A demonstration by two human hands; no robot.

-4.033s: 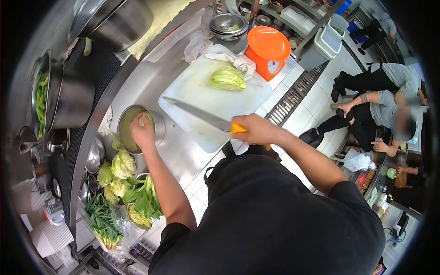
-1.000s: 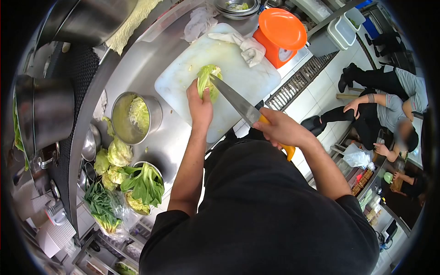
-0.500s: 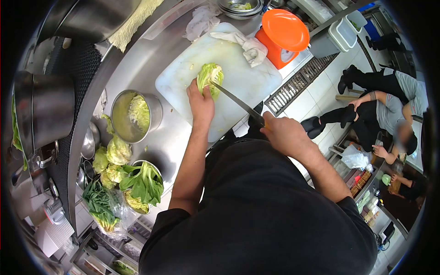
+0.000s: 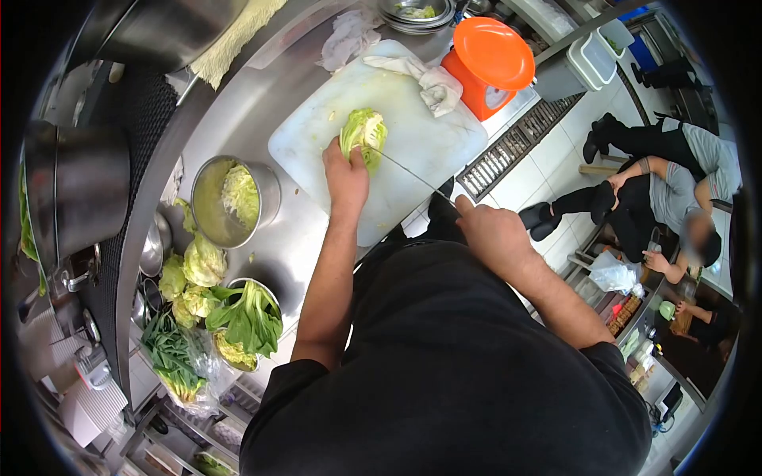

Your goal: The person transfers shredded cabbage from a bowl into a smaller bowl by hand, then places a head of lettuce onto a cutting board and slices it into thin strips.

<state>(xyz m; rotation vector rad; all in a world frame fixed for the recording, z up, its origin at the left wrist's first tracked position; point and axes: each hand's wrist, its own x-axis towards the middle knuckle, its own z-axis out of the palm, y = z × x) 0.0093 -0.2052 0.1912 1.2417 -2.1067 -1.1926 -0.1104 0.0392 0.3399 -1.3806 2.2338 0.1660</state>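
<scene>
A piece of cabbage [image 4: 363, 131], pale inside with green outer leaves, lies on the white cutting board [image 4: 305, 131]. My left hand [image 4: 347, 176] is closed around its lower side. In my right hand [image 4: 494, 236] I grip a knife [image 4: 414, 174] by its handle, which the fingers mostly hide. The blade is seen nearly edge-on, and its tip end meets the cabbage just beside my left fingers. Left of the board stands a metal pot [image 4: 267, 202] with cut cabbage [image 4: 240, 194] inside.
An orange scale [image 4: 484, 99] and a crumpled cloth [image 4: 438, 89] sit at the board's far right. Cabbage heads [image 4: 204, 262], leafy greens [image 4: 252, 317] and bagged green stalks [image 4: 171, 353] crowd the lower left. Stacked metal bowls [image 4: 417, 22] stand behind. A seated person [image 4: 675, 190] is at right.
The knife blade has turned from showing its flat side to nearly edge-on. My right hand has shifted slightly, and my left hand still holds the cabbage in nearly the same spot.
</scene>
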